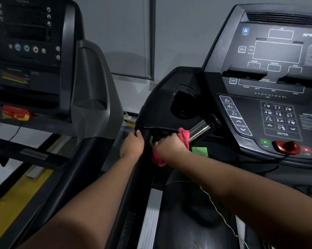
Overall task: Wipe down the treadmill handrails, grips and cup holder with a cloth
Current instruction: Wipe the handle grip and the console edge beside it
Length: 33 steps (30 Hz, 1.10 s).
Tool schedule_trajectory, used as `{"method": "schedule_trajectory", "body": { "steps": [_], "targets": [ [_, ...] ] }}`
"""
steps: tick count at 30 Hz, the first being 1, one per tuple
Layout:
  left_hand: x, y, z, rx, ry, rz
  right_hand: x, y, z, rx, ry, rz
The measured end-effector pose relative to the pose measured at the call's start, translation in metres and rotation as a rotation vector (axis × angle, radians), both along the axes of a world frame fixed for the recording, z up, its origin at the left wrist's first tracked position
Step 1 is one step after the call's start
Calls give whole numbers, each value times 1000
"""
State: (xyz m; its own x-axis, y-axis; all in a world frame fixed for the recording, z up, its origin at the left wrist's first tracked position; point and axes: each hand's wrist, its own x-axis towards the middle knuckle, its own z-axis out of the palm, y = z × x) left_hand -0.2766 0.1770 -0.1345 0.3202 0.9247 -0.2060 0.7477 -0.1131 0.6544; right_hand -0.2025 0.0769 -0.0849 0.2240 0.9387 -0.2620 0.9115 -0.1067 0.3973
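Left hand (132, 147) gripping top of black handrail (133, 194), fingers curling round it. Right hand (171, 148) clutching red cloth (184, 137), fingers closing on it, cloth touching lower end of silver grip (201, 129), below cup holder (183, 103).

Left hand (132, 144) grips black handrail (133, 186) just under console housing. Right hand (169, 145) clutches red cloth (183, 137) against base of silver grip (200, 130). Cup holder (183, 103) above. Console (277, 78) right; second treadmill (35, 51) left.

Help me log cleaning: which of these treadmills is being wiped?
The right treadmill, with the numeric keypad: the right hand holds the red cloth at its chrome grip, left hand on its handrail.
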Motion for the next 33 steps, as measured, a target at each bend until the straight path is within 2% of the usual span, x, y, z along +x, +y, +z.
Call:
{"method": "schedule_trajectory", "body": {
  "steps": [5,9,12,14,17,18,19,21,22,29,33],
  "targets": [
    [0,-1,0,-1,4,1,21,-19,46,-125,29,22],
    [-1,-1,1,-7,-9,4,48,-19,62,-41,8,-56],
    [-1,0,-1,-20,-27,8,64,-14,79,-77,8,-166],
    [-1,1,-3,-20,-41,10,70,-9,88,-143,130,-307],
    [1,2,-4,-18,-46,16,76,-10,101,-146,553,-612],
    [1,3,-3,-16,-40,19,75,-10,102,-118,625,-667],
    [2,2,-2,-12,-29,23,73,-9,100,-67,601,-654],
    [5,1,0,2,2,27,60,-7,92,-54,251,-445],
    [6,1,1,13,17,26,53,-5,83,-28,146,-356],
    [8,2,-3,12,32,39,4,-5,3,165,29,-54],
    [8,4,-7,8,7,44,-8,4,-21,146,-64,-15]
  ]
}}
